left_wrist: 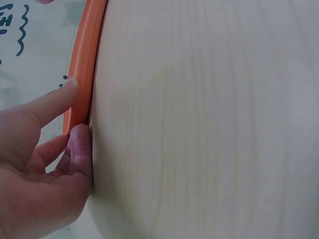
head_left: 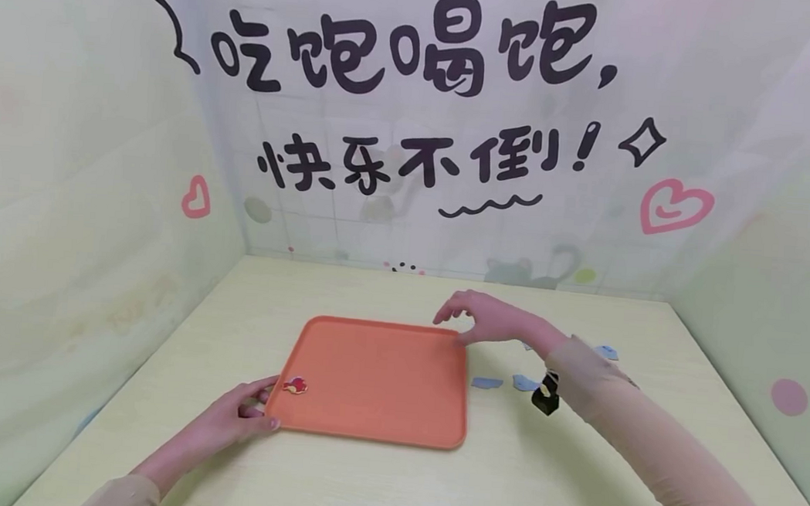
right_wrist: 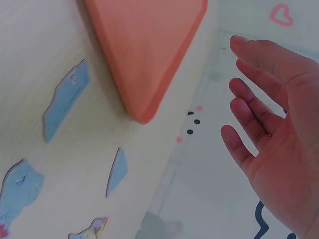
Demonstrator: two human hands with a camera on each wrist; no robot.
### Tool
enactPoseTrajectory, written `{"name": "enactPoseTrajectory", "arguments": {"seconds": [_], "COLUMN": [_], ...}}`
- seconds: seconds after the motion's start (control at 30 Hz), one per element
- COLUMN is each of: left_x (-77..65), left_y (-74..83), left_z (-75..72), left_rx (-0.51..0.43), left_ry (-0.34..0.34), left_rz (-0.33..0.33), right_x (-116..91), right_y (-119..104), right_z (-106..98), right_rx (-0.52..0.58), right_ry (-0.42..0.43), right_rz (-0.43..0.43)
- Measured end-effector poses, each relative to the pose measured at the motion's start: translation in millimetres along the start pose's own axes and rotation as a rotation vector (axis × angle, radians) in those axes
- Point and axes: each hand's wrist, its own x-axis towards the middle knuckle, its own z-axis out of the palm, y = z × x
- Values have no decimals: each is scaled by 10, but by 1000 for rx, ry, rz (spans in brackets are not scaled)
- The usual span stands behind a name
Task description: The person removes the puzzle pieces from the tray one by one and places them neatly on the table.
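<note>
A shallow orange tray (head_left: 376,383) lies on the table. My left hand (head_left: 231,416) holds its near left corner, thumb at the front edge and fingers at the left side. In the left wrist view the left hand (left_wrist: 45,154) touches the tray's rim (left_wrist: 82,74). A small flat red and yellow piece (head_left: 295,386) lies inside the tray at the left. Above the tray's far right corner is my right hand (head_left: 488,318), its fingers loosely bent. The right wrist view shows the right hand (right_wrist: 279,109) beyond the tray's corner (right_wrist: 142,112), holding nothing.
Right of the tray lie several flat, irregular light-blue pieces (head_left: 487,383), some printed, as one blue piece (right_wrist: 67,99) shows. A black device (head_left: 545,397) sits by the right wrist. Cloth walls (head_left: 406,237) with lettering enclose the table (head_left: 376,491) at back and sides.
</note>
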Motion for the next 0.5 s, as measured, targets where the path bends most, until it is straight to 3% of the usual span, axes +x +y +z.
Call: {"name": "enactPoseTrajectory", "arguments": {"seconds": [0.23, 0.5], "left_x": [10, 16], "left_y": [-17, 0], "left_z": [-9, -5], "left_rx": [1, 0], "left_ry": [-1, -4], "left_rz": [6, 10], "right_x": [364, 742], "right_y": [-242, -445], "right_z": [68, 353], "right_rx": [21, 71], "right_ry": [3, 40], "right_rz": [-93, -218]}}
